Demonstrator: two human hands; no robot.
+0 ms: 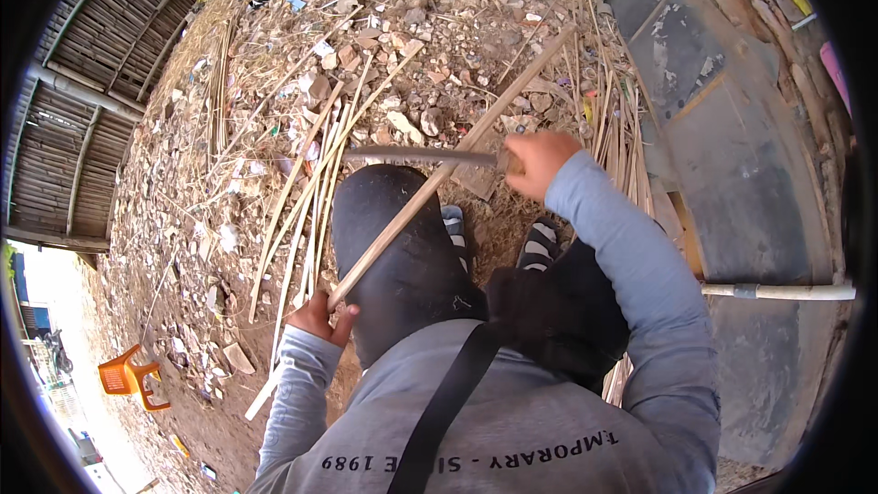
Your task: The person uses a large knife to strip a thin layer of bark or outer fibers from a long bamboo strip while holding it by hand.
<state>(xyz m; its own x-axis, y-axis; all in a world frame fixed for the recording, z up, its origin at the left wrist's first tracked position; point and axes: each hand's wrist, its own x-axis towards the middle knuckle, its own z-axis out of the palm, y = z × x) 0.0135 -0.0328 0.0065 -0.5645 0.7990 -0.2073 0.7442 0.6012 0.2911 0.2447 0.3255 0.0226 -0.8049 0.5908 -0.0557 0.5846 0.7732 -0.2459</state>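
Observation:
A long, pale split-bamboo strip [393, 232] slants across my bent left knee, from lower left to upper right. Its near part is gripped by my left hand [320, 317], fingers wrapped round it and thumb apart. My right hand [541, 163] is closed round the handle of a long-bladed knife [402, 155]. The blade points left and lies across the strip just beyond my knees; whether it bites into the strip I cannot tell. Left of my knee, several thin bamboo strips [315, 192] lie loosely bundled on the ground.
Broken stones and rubble [416, 14] cover the ground ahead. More thin strips [622, 142] lie at the right, beside dark sheet panels [732, 174] and a pale pole [777, 292]. A slatted bamboo wall [82, 101] rises at far left; an orange plastic chair [128, 375] stands below it.

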